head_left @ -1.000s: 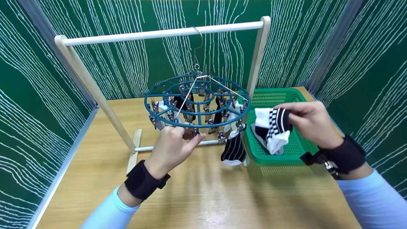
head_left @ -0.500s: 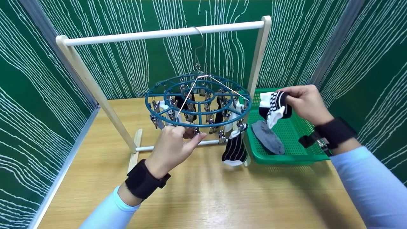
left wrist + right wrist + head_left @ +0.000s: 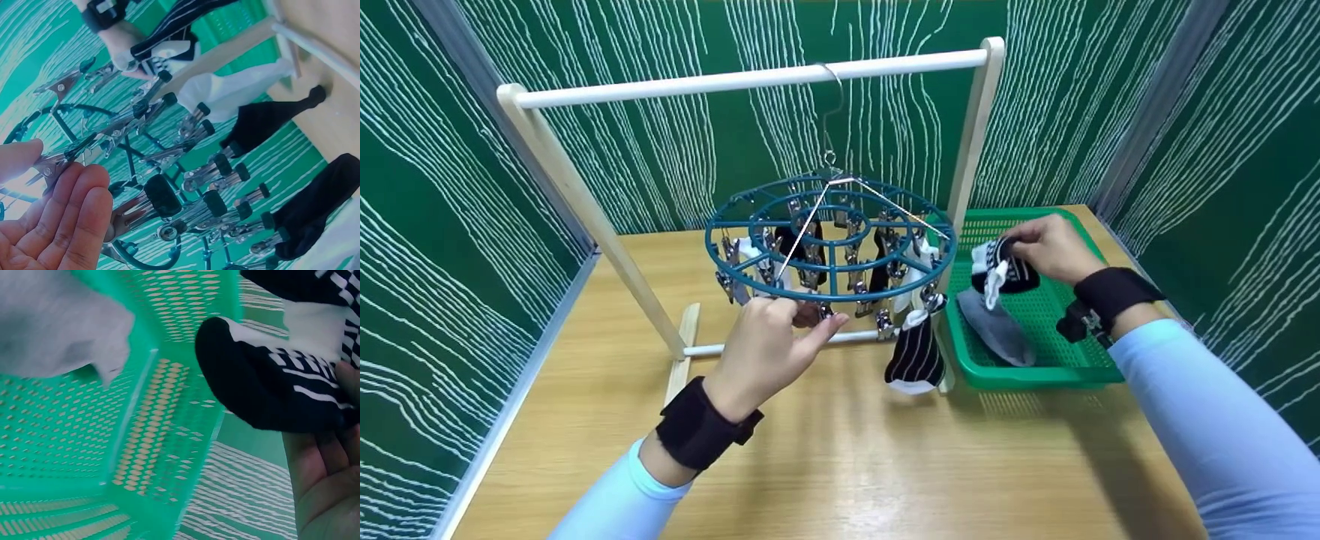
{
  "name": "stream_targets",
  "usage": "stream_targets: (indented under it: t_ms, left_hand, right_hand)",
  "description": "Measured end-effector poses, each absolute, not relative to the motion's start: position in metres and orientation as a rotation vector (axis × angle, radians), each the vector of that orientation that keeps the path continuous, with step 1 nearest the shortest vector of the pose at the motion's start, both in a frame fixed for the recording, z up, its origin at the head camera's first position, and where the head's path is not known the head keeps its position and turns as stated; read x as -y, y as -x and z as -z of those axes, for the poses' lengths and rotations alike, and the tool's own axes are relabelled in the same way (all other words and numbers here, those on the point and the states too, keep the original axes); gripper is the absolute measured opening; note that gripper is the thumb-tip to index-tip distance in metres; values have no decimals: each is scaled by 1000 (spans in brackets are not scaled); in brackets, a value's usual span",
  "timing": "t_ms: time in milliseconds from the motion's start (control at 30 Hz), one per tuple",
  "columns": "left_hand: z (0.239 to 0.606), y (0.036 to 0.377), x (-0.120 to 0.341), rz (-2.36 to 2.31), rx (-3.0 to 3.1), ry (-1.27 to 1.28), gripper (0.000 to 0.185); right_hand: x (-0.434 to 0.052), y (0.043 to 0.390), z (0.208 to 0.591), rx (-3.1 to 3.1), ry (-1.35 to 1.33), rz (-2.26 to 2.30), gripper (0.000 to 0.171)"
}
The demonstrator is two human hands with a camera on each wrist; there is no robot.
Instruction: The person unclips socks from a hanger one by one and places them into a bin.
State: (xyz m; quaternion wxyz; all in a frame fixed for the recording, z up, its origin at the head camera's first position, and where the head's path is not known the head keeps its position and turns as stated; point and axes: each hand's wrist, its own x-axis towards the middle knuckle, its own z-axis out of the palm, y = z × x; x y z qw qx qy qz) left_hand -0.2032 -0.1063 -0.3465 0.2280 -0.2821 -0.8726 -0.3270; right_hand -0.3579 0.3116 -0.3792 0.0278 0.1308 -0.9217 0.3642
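At the front of the blue-green round clip hanger (image 3: 832,294), my left hand (image 3: 769,345) pinches a metal clip (image 3: 53,166) between thumb and fingers. My right hand (image 3: 1057,247) grips a black and white checkered sock (image 3: 1006,270) above the green basket (image 3: 997,379); in the right wrist view the sock (image 3: 270,382) is bunched, with stripes and a dark toe. A grey sock (image 3: 996,330) lies in the basket below. Clipped at the hanger's front right is a black sock with white stripes (image 3: 915,360). More black and white socks hang further back on it.
The hanger's wire hook (image 3: 831,112) sits over the white bar (image 3: 735,81) of a wooden stand (image 3: 577,202). Its right post (image 3: 975,135) rises beside the basket. Green walls with white lines surround the wooden table (image 3: 840,465).
My right hand has moved up and then inward over the basket with the checkered sock, uncovering the grey sock below. My left hand stays at the same clip.
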Motion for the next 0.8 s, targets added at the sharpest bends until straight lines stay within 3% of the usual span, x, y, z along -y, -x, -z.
stream_targets:
  t_ms: [600,800]
  left_hand:
    - [346,202,105,901,2416,780,29]
    - [346,202,105,893,2419,783,29]
  right_hand:
    - [-317,380,433,3220,-631,-866,16]
    - [-320,388,447,3316,-683,-792,23]
